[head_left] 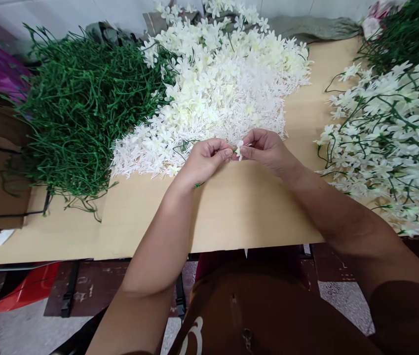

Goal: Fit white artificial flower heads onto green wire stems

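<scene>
Green stem (235,151) is pinched by L hand (207,159), white flower (239,149) by R hand (269,152), both best held lightly & in line, w/ petals uncrushed.

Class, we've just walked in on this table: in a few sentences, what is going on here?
A person is working with both hands over a table. Between the fingertips of the left hand and right hand is a small white flower, with a bit of green at it. Just beyond lies a heap of loose white blossoms. A mass of green stems lies to the left, and white flowers on green stems are piled to the right.
</scene>
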{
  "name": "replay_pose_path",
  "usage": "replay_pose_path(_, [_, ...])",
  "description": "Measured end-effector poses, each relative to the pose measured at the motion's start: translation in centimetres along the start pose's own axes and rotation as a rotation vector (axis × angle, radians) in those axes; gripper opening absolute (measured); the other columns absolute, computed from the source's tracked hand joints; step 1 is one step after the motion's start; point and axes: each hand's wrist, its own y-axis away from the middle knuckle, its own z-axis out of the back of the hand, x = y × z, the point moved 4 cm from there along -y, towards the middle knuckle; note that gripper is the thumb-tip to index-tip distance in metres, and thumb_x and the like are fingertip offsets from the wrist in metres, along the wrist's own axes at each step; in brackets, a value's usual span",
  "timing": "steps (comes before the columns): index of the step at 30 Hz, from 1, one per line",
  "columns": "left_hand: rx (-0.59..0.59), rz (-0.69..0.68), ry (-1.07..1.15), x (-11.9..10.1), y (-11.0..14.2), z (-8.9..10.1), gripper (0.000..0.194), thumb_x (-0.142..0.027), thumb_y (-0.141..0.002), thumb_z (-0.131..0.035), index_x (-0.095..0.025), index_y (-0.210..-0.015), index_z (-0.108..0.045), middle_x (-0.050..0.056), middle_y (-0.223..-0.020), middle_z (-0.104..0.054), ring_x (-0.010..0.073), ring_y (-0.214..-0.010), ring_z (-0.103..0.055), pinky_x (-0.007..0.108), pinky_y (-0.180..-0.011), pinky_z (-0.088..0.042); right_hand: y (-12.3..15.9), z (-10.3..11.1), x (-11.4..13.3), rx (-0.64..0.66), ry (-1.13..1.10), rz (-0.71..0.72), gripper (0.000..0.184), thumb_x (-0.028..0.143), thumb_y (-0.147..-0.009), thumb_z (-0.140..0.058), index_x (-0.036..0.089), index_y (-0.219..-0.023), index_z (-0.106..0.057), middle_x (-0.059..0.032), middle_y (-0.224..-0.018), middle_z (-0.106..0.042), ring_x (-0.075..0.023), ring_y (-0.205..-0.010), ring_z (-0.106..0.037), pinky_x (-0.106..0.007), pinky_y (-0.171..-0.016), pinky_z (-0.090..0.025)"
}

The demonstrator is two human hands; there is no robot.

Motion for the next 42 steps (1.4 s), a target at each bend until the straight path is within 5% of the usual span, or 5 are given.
replay_pose_path(7, [-0.048, 0.001, -0.101, 0.2, 0.2, 0.0, 0.021, -0.036, -0.072, -0.069, -0.016, -0.068, -0.063, 0.001, -0.064, -0.061, 0.0115, -0.061, -0.050, 0.024, -0.059, -0.038, 0.7, -0.3, 1.1, -0.064, 0.365, 0.242, 0.039, 0.051, -0.066, -0.079, 0.020, -0.070, -0.056, -0.0017, -0.075, -0.059, -0.0143, -0.075, -0.056, -0.030, -0.072, -0.048])
replay_pose_path(17, [0.020, -0.007, -0.087, 0.1, 0.3, -0.5, 0.024, -0.036, -0.072, -0.068, -0.017, -0.062, -0.059, 0.000, -0.058, -0.052, 0.0112, -0.057, -0.043, 0.025, -0.055, -0.033, 0.2, -0.2, 0.1, 0.069, 0.117, -0.006, 0.045, 0.047, -0.054, -0.087, 0.018, -0.067, -0.054, 0.0009, -0.067, -0.062, -0.0101, -0.063, -0.055, -0.026, -0.060, -0.045])
replay_pose_path(25, [0.093, 0.063, -0.005, 0.1, 0.4, -1.5, 0.022, -0.024, -0.072, -0.067, -0.018, -0.055, -0.053, -0.003, -0.053, -0.043, 0.0097, -0.051, -0.033, 0.027, -0.053, -0.025, 0.0, 0.4, -0.2, 0.196, 0.109, -0.044, 0.042, 0.041, -0.053, -0.089, 0.018, -0.063, -0.055, 0.0013, -0.067, -0.064, -0.0098, -0.064, -0.057, -0.025, -0.061, -0.045])
replay_pose_path(42, [0.048, 0.047, -0.086, 0.2, 0.2, -0.9, 0.013, -0.021, -0.074, -0.058, -0.017, -0.062, -0.053, -0.002, -0.055, -0.048, 0.0092, -0.052, -0.038, 0.024, -0.052, -0.028, 0.1, 0.4, -0.1, 0.066, 0.104, -0.079, 0.044, 0.042, -0.051, -0.089, 0.016, -0.067, -0.058, 0.0011, -0.063, -0.059, -0.0111, -0.062, -0.055, -0.025, -0.059, -0.042])
